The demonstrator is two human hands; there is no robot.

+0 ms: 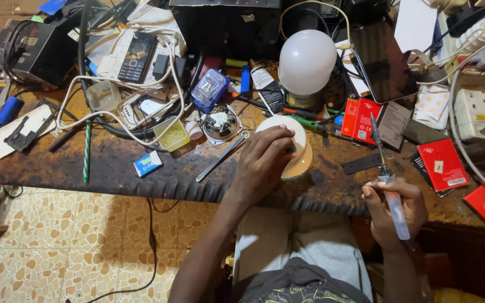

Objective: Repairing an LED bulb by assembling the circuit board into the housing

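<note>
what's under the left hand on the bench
The left hand rests on a round white lamp base lying on the workbench. Its white rim shows; the middle is covered by the fingers.

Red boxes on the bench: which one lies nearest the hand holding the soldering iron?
The red box just right of the soldering iron in the right hand; the others lie farther off.
</note>
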